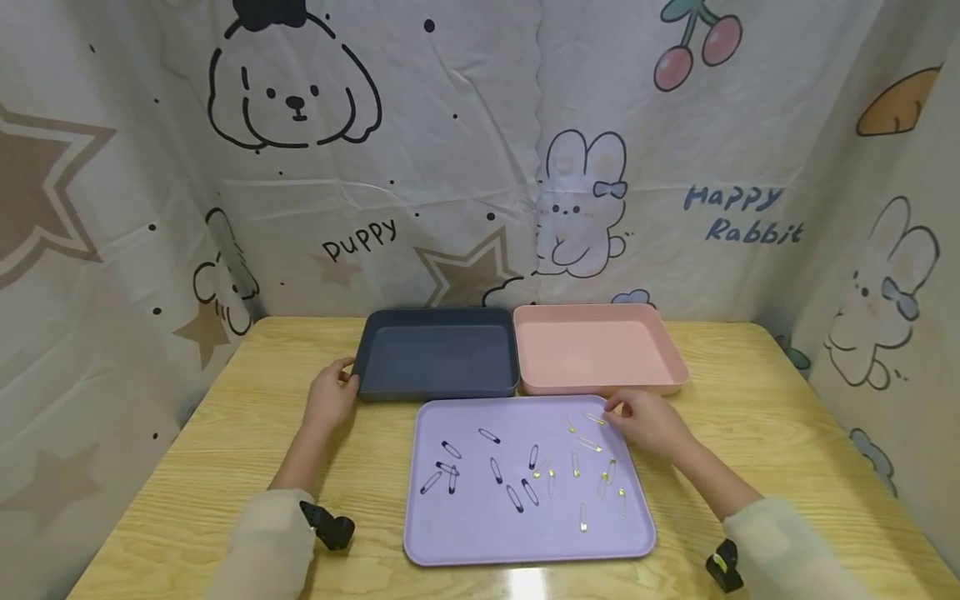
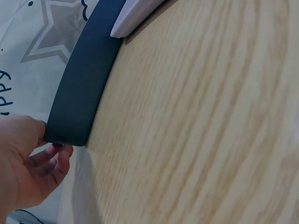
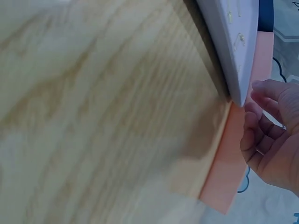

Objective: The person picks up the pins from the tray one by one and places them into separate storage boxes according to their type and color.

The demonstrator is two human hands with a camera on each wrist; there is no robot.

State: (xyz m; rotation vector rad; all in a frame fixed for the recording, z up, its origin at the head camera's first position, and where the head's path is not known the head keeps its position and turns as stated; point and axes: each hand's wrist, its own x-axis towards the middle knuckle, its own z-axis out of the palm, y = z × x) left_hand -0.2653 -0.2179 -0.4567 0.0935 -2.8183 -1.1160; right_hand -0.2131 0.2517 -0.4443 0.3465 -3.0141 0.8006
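Observation:
My left hand (image 1: pixel 332 393) grips the front left corner of a dark blue tray (image 1: pixel 437 396); the left wrist view has the thumb at the rim and curled fingers (image 2: pixel 52 169) against the end wall. Over the far right corner of a lilac tray (image 1: pixel 525 546) is my right hand (image 1: pixel 647 419), its fingers loosely bent near a gold safety pin (image 1: pixel 594 418). Nothing shows between those fingers in the right wrist view. Several black safety pins (image 1: pixel 496 471) lie on the lilac tray's left and middle, with several gold ones to their right.
Beside the dark tray stands a pink tray (image 1: pixel 600 388), both behind the lilac one on a wooden table (image 1: pixel 360 533). A printed curtain (image 1: pixel 465 150) hangs around the back and sides. A black camera sits on each wrist.

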